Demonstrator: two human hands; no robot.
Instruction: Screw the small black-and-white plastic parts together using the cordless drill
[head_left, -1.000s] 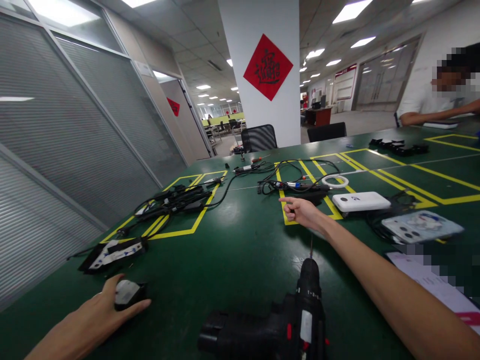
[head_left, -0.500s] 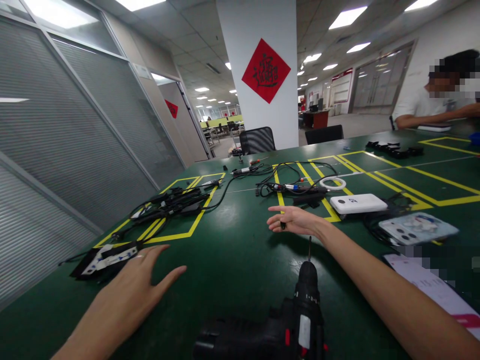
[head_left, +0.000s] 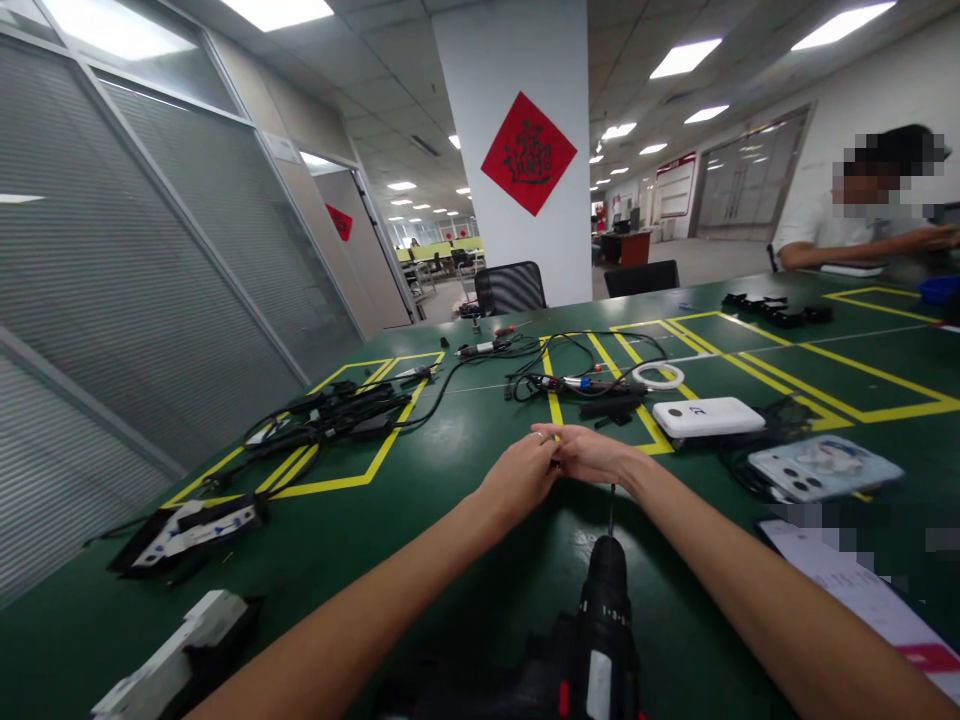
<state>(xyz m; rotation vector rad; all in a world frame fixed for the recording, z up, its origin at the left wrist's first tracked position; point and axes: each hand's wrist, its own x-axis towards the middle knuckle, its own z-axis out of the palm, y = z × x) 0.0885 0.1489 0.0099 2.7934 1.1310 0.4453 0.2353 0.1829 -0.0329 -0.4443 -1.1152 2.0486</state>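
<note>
My left hand (head_left: pixel 519 477) and my right hand (head_left: pixel 592 455) meet fingertip to fingertip above the green table (head_left: pixel 450 520), just beyond the bit of a black cordless drill (head_left: pixel 592 640) that lies near the front edge. Both hands are pinched together on something small and dark that I cannot make out. A black and white part (head_left: pixel 180 655) lies at the front left, apart from both hands.
Black cable assemblies (head_left: pixel 330 415) lie in a yellow-taped box at left, another flat part (head_left: pixel 187 530) nearer. A white box (head_left: pixel 705 416), a tape ring (head_left: pixel 658 376), a phone (head_left: pixel 825 467) and papers (head_left: pixel 862 590) sit at right. A seated person (head_left: pixel 855 225) works at the far right.
My left hand let go of the black and white part at the front left and swung right to meet my right hand, which drew back toward me and closed into a pinch.
</note>
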